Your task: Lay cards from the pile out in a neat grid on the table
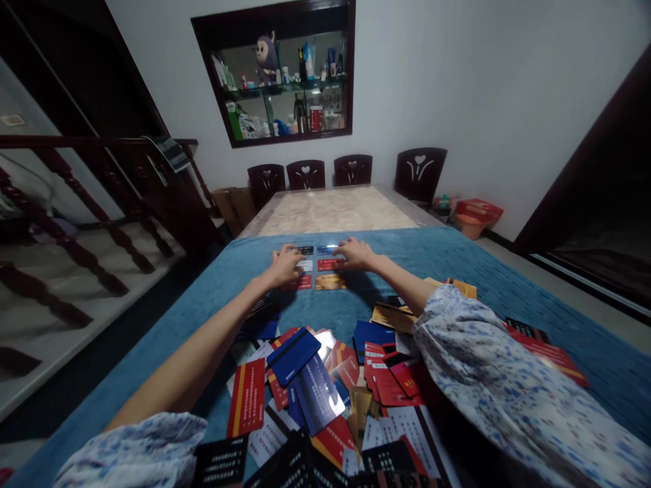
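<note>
Both my arms reach far forward over a blue cloth (pixel 213 285). My left hand (pixel 285 265) and my right hand (pixel 354 253) rest with fingers down on a small grid of cards (pixel 325 268) laid in rows: dark blue, red, white and a gold card (pixel 330 281). The left hand covers the grid's left cards, the right hand touches its top right cards. Fingers look flat and spread, with nothing gripped. A loose heap of cards (pixel 325 393), red, blue, black, white and gold, lies near me under my forearms.
Beyond the cloth the marble tabletop (pixel 336 210) is bare, with several dark chairs (pixel 305 174) at its far end. A wooden stair railing (pixel 102 203) runs along the left. A wall niche with shelves (pixel 285 74) holds bottles and a toy. A red bag (pixel 475 213) lies on the floor at right.
</note>
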Demonstrator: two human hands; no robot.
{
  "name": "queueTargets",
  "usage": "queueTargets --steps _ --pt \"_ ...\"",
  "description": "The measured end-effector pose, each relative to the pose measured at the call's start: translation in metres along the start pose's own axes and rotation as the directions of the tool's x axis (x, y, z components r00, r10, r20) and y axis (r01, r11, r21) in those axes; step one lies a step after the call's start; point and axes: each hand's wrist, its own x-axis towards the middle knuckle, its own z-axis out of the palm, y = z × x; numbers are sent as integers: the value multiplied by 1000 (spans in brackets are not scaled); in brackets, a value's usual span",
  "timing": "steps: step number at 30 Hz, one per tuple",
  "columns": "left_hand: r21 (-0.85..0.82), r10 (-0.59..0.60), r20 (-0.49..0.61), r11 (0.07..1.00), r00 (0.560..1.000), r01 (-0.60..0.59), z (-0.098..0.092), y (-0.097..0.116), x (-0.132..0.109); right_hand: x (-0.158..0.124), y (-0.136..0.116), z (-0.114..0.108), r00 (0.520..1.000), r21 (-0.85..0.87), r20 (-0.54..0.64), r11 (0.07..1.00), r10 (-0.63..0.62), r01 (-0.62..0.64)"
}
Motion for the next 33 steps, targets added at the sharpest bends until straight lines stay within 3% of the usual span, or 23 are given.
queueTargets --steps 7,14,26,33 --pt "-10 -3 -57 1000 998 3 -10 -9 -44 -16 -34 -17 990 65 -77 990 -117 122" --pt "-34 -70 -115 997 991 66 -18 -8 -96 -24 -74 -20 958 117 -158 959 -240 260" --pt "-86 -174 -228 984 958 158 11 -41 -173 -21 -129 -8 888 232 -199 860 -415 454" --pt "-113 -211 -169 975 963 193 15 -47 -187 -4 -153 10 852 223 -163 823 -497 522"
